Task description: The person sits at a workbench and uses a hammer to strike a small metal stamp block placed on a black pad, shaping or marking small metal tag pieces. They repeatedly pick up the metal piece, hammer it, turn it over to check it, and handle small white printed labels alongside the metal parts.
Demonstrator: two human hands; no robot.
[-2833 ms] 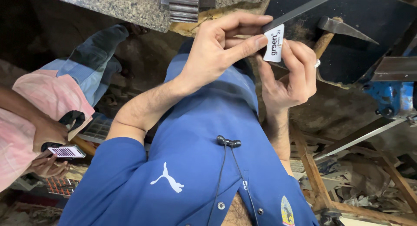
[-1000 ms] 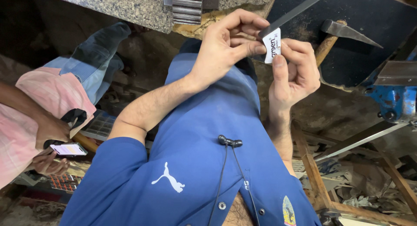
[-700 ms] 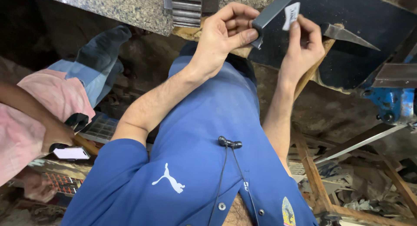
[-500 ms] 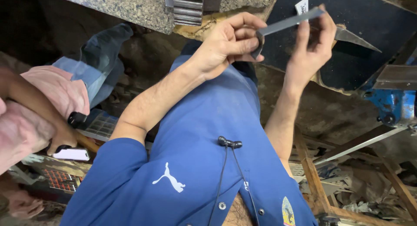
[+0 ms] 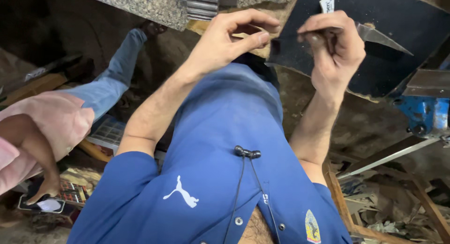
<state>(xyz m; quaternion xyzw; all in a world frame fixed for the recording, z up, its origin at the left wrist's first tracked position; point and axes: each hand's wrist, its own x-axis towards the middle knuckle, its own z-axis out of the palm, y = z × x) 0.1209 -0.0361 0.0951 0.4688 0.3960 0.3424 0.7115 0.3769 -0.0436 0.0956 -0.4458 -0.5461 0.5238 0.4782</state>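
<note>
Closest to the lens is the blue shirt (image 5: 220, 178) of the person wearing the camera, with a pair of black earbuds (image 5: 247, 153) hanging at the chest. Beyond it both forearms reach up and away. The left hand (image 5: 225, 40) is raised with thumb and forefinger curled toward each other and nothing that I can see between them; the fingertips look just short of meeting. The right hand (image 5: 335, 49) is well apart from it, closed around a thin metal blade (image 5: 379, 36) whose bare point sticks out to the side, and a small white wrapper (image 5: 327, 3) peeks up above its knuckles (whether the fingers pinch it or it merely rests behind them, I cannot tell).

My worry is that point: it is uncovered, the left hand is near, and a slip of the grip could bring skin against the edge.

Off to one side, a second person in a pink sleeve (image 5: 44, 131) and jeans rests a hand by a phone (image 5: 41, 205). Farther back sit a dark board (image 5: 403, 33), a blue vise (image 5: 429, 115) and a stone slab (image 5: 150, 4).
</note>
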